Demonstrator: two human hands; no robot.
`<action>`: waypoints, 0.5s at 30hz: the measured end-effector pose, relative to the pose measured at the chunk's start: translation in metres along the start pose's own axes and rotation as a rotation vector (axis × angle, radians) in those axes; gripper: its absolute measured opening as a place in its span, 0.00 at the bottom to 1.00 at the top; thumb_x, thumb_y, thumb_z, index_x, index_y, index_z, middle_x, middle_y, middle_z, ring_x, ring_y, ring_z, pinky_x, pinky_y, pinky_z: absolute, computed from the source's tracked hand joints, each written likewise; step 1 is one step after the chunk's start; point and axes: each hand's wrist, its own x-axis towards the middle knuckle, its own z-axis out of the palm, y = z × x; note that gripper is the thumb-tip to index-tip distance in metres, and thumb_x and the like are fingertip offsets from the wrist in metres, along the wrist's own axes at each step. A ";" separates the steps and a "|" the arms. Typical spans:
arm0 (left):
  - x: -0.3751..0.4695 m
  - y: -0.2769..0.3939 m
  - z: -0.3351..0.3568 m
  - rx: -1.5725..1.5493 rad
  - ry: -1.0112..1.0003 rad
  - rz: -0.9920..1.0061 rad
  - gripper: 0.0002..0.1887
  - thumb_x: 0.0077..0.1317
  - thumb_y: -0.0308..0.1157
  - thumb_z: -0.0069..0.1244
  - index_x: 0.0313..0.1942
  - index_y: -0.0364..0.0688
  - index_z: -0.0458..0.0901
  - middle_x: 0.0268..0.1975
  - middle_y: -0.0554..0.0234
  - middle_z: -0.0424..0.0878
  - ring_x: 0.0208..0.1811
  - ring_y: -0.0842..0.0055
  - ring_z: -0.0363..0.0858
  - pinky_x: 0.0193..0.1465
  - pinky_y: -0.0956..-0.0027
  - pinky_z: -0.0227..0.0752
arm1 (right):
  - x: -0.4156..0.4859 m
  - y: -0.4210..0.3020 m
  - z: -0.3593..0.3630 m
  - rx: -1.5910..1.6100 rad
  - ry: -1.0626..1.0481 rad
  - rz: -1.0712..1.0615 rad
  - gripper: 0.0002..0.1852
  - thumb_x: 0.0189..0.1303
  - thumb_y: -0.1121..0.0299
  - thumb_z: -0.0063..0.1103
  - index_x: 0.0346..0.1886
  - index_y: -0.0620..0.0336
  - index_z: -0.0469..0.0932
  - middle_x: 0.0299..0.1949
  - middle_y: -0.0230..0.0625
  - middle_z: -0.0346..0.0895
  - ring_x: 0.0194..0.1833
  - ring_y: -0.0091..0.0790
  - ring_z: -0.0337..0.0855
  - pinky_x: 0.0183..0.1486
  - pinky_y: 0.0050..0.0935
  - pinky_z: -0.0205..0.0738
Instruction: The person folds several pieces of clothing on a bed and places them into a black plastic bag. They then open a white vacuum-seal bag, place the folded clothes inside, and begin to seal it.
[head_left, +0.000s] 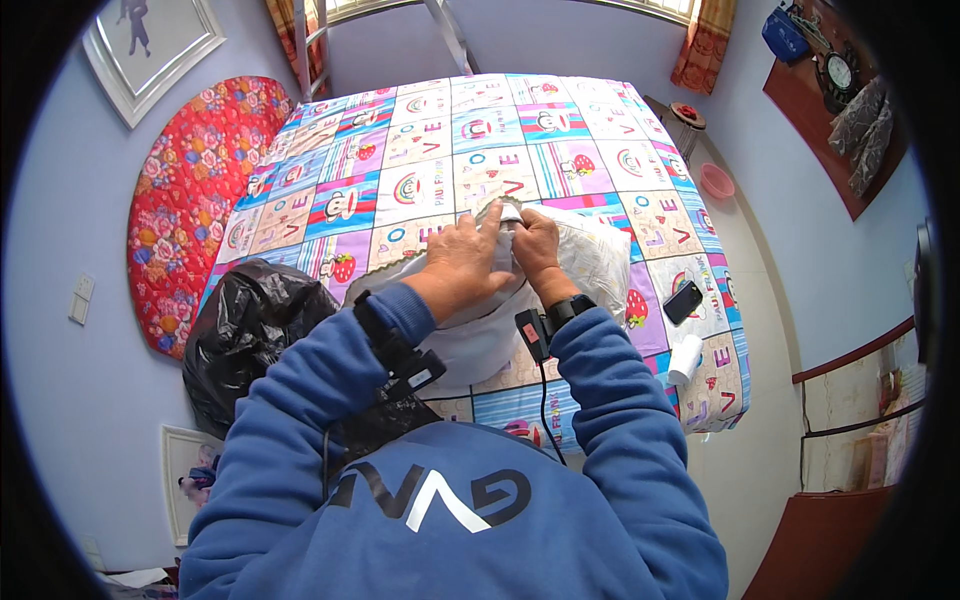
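Note:
A white cloth (469, 349) with a scalloped olive-green trim lies bunched on the patterned bedspread (420, 154) before me. My left hand (459, 262) rests on the cloth with its fingers apart, the index finger reaching to the trimmed edge. Close beside it, my right hand (537, 244) is closed on a gathered fold near that edge; the pinched part is mostly hidden by the fingers. To the right of my right hand spreads a pale section of fabric (596, 251) with a faint print. I cannot tell whether it is the same piece.
A black plastic bag (251, 330) bulges at the bed's left. A smartphone (682, 302) and a white roll (685, 358) lie near the right edge. A red floral quilted pad (195, 195) leans on the wall. A metal ladder (313, 45) and pink basin (717, 181) stand farther off.

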 end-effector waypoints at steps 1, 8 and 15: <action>0.005 0.002 0.003 0.009 -0.021 -0.039 0.56 0.49 0.47 0.68 0.74 0.41 0.53 0.51 0.46 0.77 0.43 0.49 0.83 0.48 0.53 0.78 | -0.001 -0.004 -0.001 -0.029 0.010 -0.029 0.08 0.53 0.67 0.60 0.27 0.61 0.82 0.27 0.49 0.81 0.30 0.49 0.82 0.36 0.42 0.74; 0.023 -0.013 0.019 -0.095 -0.047 -0.002 0.52 0.47 0.45 0.70 0.71 0.42 0.60 0.42 0.45 0.85 0.43 0.53 0.86 0.45 0.56 0.78 | -0.007 -0.014 -0.035 -0.251 -0.060 -0.150 0.07 0.51 0.67 0.61 0.25 0.62 0.81 0.32 0.47 0.81 0.37 0.52 0.83 0.42 0.46 0.76; 0.047 -0.019 0.033 -0.050 -0.035 -0.185 0.27 0.60 0.39 0.53 0.61 0.46 0.76 0.41 0.47 0.88 0.44 0.56 0.87 0.48 0.57 0.78 | -0.047 -0.037 -0.032 -0.247 -0.134 -0.533 0.09 0.49 0.68 0.65 0.20 0.60 0.76 0.26 0.44 0.78 0.33 0.51 0.81 0.37 0.46 0.75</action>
